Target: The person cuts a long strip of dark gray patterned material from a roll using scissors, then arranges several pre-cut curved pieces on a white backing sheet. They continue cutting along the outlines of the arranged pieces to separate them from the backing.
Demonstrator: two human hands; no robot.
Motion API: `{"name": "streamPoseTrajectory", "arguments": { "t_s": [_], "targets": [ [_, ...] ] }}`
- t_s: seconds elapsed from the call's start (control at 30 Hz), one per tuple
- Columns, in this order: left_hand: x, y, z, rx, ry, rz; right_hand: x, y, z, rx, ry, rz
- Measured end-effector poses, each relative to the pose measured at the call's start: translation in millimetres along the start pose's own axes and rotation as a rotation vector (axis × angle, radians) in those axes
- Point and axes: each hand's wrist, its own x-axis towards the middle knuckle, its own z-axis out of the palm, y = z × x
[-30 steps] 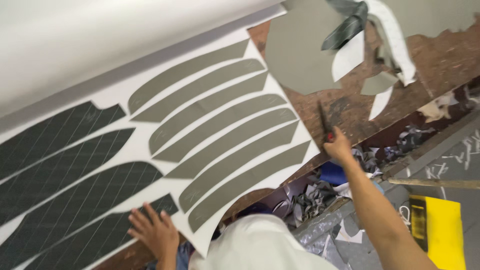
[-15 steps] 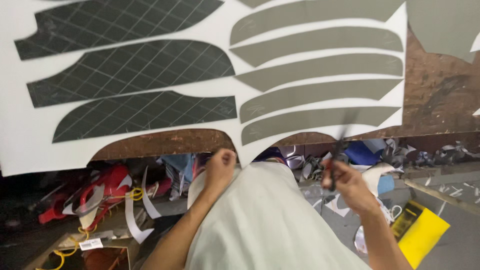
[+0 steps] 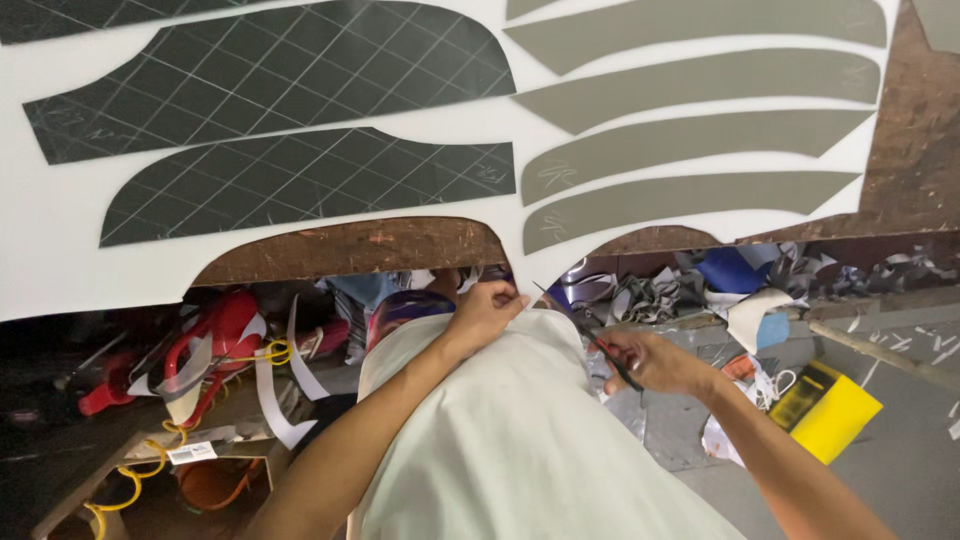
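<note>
A large white sheet (image 3: 300, 205) covered with dark gridded panels (image 3: 310, 185) and grey curved strips (image 3: 690, 195) lies on a worn brown table (image 3: 350, 250). My left hand (image 3: 485, 310) pinches the sheet's lower edge where it hangs down between two curved cut-outs. My right hand (image 3: 650, 362) holds dark scissors (image 3: 585, 330) with the blades pointing up toward that same edge. The pale fabric of my shirt (image 3: 520, 440) fills the lower middle of the view.
Below the table edge lie piles of offcuts (image 3: 650, 295), white strips (image 3: 275, 395), red and yellow items (image 3: 205, 345) at the left, a blue scrap (image 3: 730, 270) and a yellow box (image 3: 830, 410) on the grey floor at the right.
The view has dropped toward the sheet's lower edge. My left hand has come off the sheet's face and now pinches that edge. My right hand with the scissors has moved in beside it.
</note>
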Motion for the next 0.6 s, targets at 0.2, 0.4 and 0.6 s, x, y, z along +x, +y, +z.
{"name": "streamPoseTrajectory", "arguments": {
  "t_s": [0.2, 0.4, 0.6],
  "targets": [
    [0.0, -2.6, -0.2, -0.018, -0.045, 0.022, 16.3, -15.7, 8.3, 0.172, 0.054, 0.044],
    [-13.6, -16.9, -20.0, 0.440, -0.038, 0.135, 13.5, -26.9, 31.2, 0.146, 0.076, -0.030],
    [-29.5, 29.7, -68.0, 0.485, 0.107, 0.061, 23.2, -55.4, 61.8, 0.536, -0.052, -0.036]
  ]
}}
